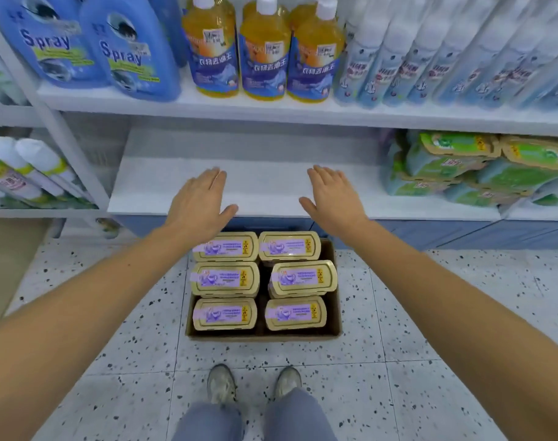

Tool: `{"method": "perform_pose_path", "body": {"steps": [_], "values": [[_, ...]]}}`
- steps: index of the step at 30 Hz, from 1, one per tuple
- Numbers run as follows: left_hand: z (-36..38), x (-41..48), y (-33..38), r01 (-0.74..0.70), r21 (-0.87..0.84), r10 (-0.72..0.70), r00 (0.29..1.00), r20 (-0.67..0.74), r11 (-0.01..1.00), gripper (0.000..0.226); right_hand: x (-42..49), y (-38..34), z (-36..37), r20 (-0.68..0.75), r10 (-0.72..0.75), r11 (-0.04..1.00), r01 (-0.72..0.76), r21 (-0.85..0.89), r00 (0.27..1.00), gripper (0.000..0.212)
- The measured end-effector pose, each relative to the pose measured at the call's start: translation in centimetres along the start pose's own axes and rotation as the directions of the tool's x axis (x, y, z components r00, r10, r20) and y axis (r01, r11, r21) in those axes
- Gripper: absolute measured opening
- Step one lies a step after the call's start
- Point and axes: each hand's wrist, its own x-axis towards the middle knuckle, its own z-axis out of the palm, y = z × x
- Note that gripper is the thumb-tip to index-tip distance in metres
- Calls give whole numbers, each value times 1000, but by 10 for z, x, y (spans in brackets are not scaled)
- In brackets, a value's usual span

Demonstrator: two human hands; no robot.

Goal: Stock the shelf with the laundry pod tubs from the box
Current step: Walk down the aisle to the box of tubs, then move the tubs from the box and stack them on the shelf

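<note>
We stand over an open cardboard box on the speckled floor, our left hand and right hand both spread flat, palms down and holding nothing, over the near edge of the bare white shelf. Whether the palms touch the board or hover above it, we cannot tell. The laundry pod tubs remain in the box, six lids showing in two columns of three, cream-rimmed with purple labels whose small print is too blurred to read; the far left tub is partly covered by our left wrist, and anything packed beneath the top layer is hidden. To the right on the same shelf lie stacked green and blue pouches, running out of view at the right edge. On the shelf above stand blue jugs marked "Spray", orange bottles and pale spray bottles, all cut off at the top. White tubes lie far left, partly cropped. At the near edge, our grey shoes and blue trouser legs show.
</note>
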Motion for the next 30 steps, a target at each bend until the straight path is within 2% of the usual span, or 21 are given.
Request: {"method": "perform_pose_path", "body": {"steps": [3,7,11,16,20,22,25,28,30], "values": [[75,10,-33,6,7,-6,1000,15,1000,70,11,1,74,15,6,1000,-6,27,1000,60],[166,24,-69,83,-45,-81,996,46,996,70,26,9,167,14,34,997,-35,71,999,60],[241,35,-98,131,-74,-131,991,6,989,69,40,25,242,-27,99,987,-95,126,995,60],[306,39,-132,159,-170,-179,978,-104,972,68,43,51,306,-92,228,947,-199,254,969,56],[333,30,-150,176,-257,-221,962,-160,950,79,38,76,339,-127,325,903,-268,335,937,60],[345,24,-152,197,-332,-268,946,-183,923,77,34,89,353,-122,384,872,-316,373,915,61],[366,11,-160,278,-525,-400,907,-134,805,73,22,100,368,-81,451,807,-367,463,889,61],[379,-1,-157,358,-730,-496,868,31,582,68,8,102,379,10,476,728,-401,557,879,56],[387,-3,-148,366,-818,-523,847,95,444,31,1,101,383,78,487,689,-437,578,870,49]]}}
